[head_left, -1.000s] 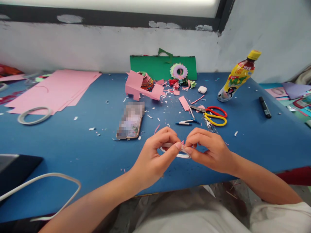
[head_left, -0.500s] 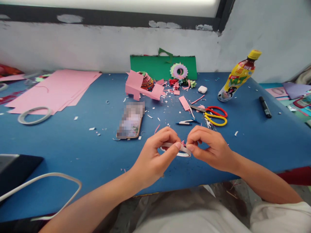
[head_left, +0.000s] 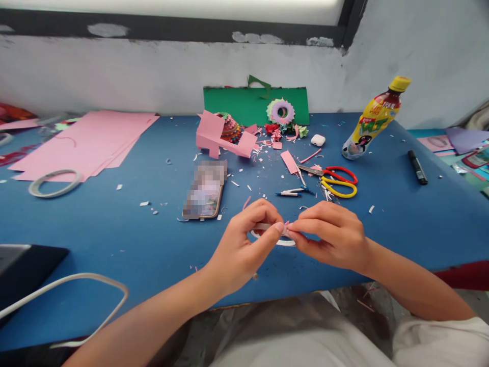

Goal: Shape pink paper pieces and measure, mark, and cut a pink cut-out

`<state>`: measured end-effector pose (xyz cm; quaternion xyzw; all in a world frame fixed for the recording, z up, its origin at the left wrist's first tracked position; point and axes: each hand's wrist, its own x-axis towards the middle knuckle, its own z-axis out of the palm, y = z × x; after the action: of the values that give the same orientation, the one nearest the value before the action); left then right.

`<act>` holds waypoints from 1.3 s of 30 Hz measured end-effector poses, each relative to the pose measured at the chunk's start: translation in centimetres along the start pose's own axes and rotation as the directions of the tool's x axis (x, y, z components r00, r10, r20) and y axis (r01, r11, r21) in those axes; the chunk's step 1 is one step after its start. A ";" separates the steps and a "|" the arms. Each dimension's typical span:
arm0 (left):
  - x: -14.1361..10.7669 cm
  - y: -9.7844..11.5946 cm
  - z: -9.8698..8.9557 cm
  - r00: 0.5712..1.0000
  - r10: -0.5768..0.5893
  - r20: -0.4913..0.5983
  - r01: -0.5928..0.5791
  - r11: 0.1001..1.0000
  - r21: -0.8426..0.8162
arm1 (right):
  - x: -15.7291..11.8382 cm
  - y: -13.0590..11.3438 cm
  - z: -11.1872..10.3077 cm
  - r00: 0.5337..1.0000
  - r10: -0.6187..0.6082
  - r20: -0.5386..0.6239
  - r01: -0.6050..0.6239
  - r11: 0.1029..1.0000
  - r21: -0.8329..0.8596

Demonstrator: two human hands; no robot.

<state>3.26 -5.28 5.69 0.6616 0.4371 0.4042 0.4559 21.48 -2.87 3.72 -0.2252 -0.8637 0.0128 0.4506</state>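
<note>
My left hand (head_left: pixel 247 247) is closed round a narrow white roll of tape (head_left: pixel 286 243), held just above the table near its front edge. A tiny pink paper piece (head_left: pixel 286 225) shows at the left thumb tip, on the upper side of the roll. Fingertips of my right hand (head_left: pixel 332 234) pinch at that pink piece, almost meeting the left thumb. Much of the piece is hidden by the fingers. Beyond the hands lie scissors (head_left: pixel 340 176) with red and yellow handles and a blue-and-white pen (head_left: pixel 289 193).
A phone (head_left: pixel 206 188) lies left of centre, pink paper sheets (head_left: pixel 91 137) and another tape roll (head_left: pixel 54 183) farther left. Pink cut-outs (head_left: pixel 210 130), a paper ring (head_left: pixel 281 111) and scraps sit at the back. A bottle (head_left: pixel 372 122) and black marker (head_left: pixel 417 167) stand and lie right.
My right hand has moved slightly left, bringing its fingertips onto the pink piece beside the left thumb. The left hand and tape roll stay nearly in place.
</note>
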 end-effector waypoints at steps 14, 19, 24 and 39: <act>0.0 -0.2 0.1 0.999 0.039 -0.019 -0.038 0.998 0.048 | -0.2 -0.2 0.3 0.998 -0.057 0.037 0.062 0.984 -0.170; 0.0 -0.1 0.3 0.999 0.044 -0.013 -0.043 0.997 0.069 | -0.1 -0.1 0.5 1.000 0.000 0.027 0.002 0.996 -0.089; 0.1 0.0 0.2 0.999 0.050 -0.014 -0.049 0.996 0.069 | -0.2 -0.1 0.4 0.998 0.042 0.038 -0.041 0.999 -0.032; 0.5 -1.0 -0.3 0.999 -0.045 0.011 0.046 0.996 -0.077 | -0.1 3.9 0.5 0.973 0.211 0.093 -0.208 0.977 -0.044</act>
<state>2.88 -4.57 4.87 0.6354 0.4339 0.4072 0.4922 22.59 0.65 2.52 -0.3216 -0.8563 0.0567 0.4002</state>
